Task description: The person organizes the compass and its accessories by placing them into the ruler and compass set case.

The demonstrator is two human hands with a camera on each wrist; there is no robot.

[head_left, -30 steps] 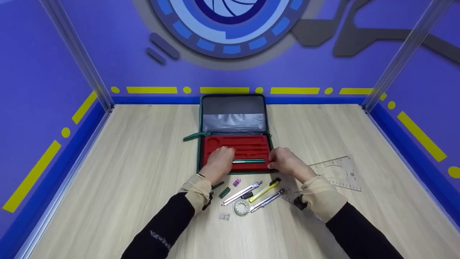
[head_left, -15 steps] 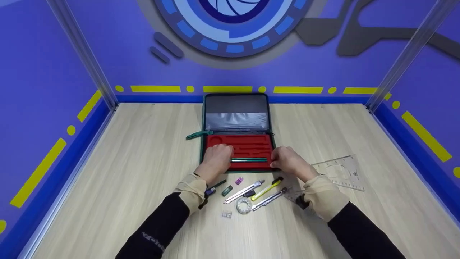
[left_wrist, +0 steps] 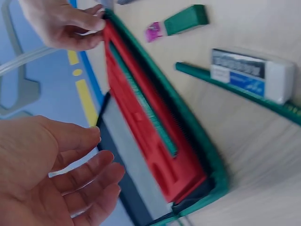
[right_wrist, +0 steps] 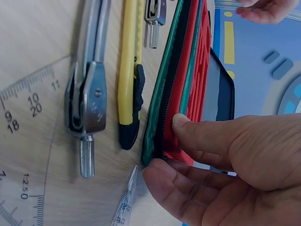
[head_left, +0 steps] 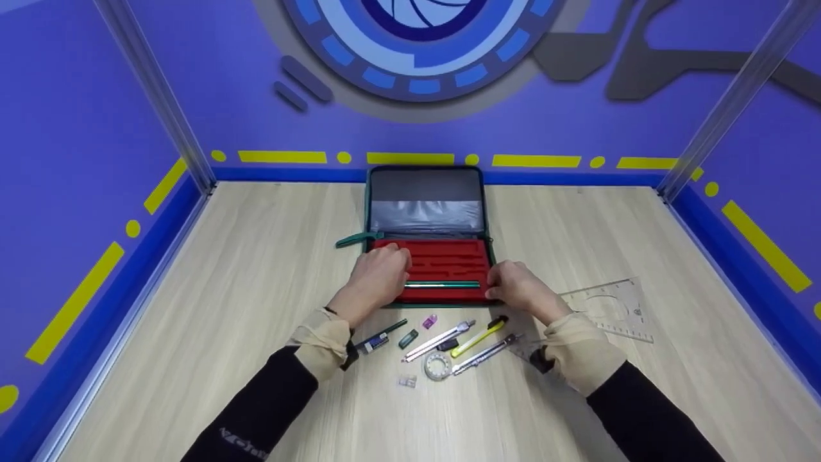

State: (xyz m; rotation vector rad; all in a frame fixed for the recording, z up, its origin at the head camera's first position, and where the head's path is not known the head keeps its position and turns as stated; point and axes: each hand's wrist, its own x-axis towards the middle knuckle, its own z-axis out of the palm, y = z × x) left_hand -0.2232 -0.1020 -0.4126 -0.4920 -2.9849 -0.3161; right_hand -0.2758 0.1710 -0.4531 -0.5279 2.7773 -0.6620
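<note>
The right hand [head_left: 518, 283] pinches the case [head_left: 426, 184], probably for steadiness. The left hand [head_left: 378, 273], half-unfolded and empty, hovers above it.

The left hand [left_wrist: 61, 174] kinda hovers by the case [left_wrist: 217, 172], fingers a bit bent, while the right hand [left_wrist: 61, 23] grips its far corner. Green pencil [left_wrist: 142, 100] lies in the red tray [left_wrist: 186, 178], eraser [left_wrist: 278, 77] right by another pencil [left_wrist: 197, 73].
</note>
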